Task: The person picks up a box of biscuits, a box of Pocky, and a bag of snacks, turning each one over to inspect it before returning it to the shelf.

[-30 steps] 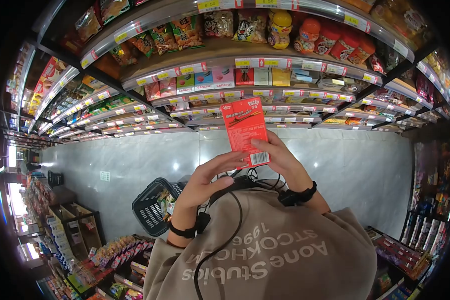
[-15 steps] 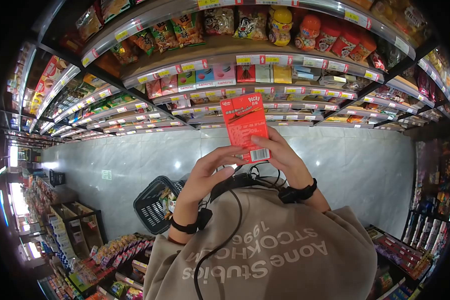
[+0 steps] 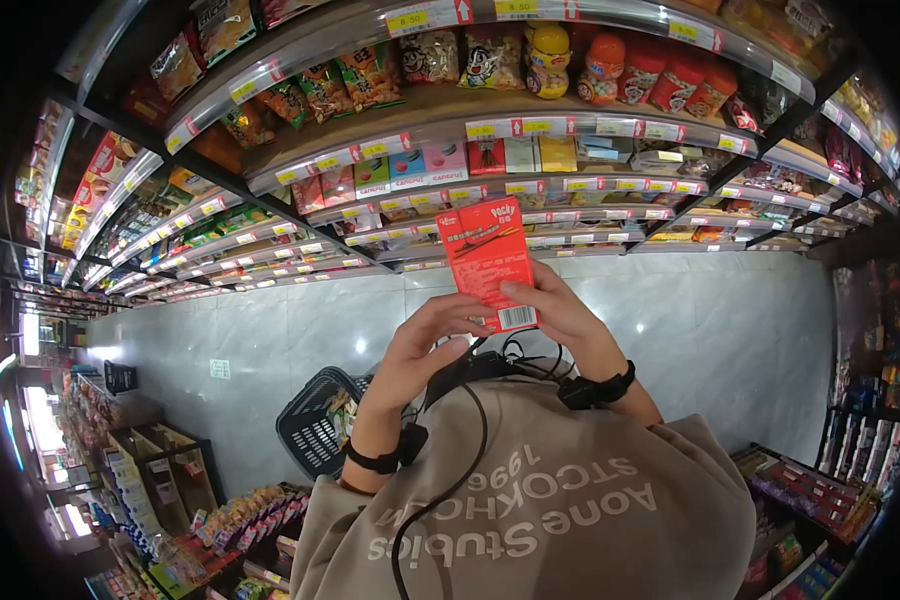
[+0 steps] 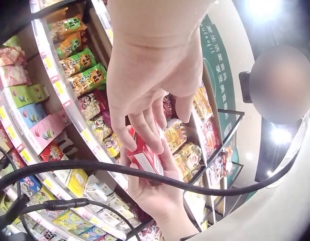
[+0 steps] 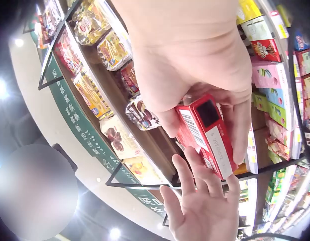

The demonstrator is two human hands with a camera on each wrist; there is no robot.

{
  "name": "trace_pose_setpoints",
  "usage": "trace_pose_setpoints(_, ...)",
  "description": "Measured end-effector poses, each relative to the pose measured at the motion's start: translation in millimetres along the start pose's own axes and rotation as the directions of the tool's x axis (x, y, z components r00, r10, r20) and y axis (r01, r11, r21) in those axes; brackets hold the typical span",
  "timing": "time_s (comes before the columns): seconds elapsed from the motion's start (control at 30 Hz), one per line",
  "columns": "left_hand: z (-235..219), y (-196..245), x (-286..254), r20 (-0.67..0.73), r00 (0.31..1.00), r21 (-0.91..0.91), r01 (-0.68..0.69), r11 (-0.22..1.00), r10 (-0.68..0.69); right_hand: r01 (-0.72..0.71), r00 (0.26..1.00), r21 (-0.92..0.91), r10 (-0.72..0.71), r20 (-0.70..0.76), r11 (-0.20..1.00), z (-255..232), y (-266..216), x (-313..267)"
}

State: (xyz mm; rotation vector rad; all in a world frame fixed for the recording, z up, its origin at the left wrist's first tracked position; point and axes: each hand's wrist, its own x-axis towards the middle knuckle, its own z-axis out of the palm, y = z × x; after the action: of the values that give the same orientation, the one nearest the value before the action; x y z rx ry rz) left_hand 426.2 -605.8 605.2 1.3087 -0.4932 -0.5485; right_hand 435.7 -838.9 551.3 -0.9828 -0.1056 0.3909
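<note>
My R hand [image 3: 564, 312] pinches the red Pocky box [image 3: 488, 250] btwn thumb & fingers, in front of the shelf rack [image 3: 430, 106], barcode [image 3: 517, 317] side facing me. L hand [image 3: 420, 335] loosely spread, touching the box's lower end. Dark basket [image 3: 305, 442] on the floor [image 3: 270, 325], farther from the rack.

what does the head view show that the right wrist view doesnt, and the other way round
Only the head view shows the grey floor, the dark basket on the person's left and the brown sweatshirt with its lettering.

Only the right wrist view shows the green sign and the white printed strip along the red box.

Both show that box with its barcode, gripped by the right hand, the left hand at its lower end, and stocked shelves.
</note>
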Motion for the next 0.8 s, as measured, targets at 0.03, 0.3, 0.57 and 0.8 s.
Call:
trace_pose_setpoints(0.03,0.5,0.9,-1.0,-0.004,1.0,-0.005,0.003,1.0,-0.003,-0.001,1.0,-0.007,0.001,-0.007,1.0,1.1,-0.9,-1.2)
trace_pose_setpoints(0.3,3.8,-24.1,-7.9,-0.362,0.932,0.063,0.001,0.998,0.022,0.081,0.959,-0.154,-0.035,0.28,0.985,12.0,1.9,-16.2)
trace_pose_setpoints(0.57,-4.4,-19.0,-5.1,-0.385,0.922,0.001,-0.039,0.999,0.037,0.13,0.963,-0.265,-0.059,0.262,0.955,27.4,3.4,8.0)
trace_pose_setpoints(0.8,-10.7,-17.7,-13.1,-0.482,0.876,-0.23,-0.154,0.961,0.025,0.093,0.975,-0.402,-0.002,0.221,0.911,42.6,-2.6,13.0)
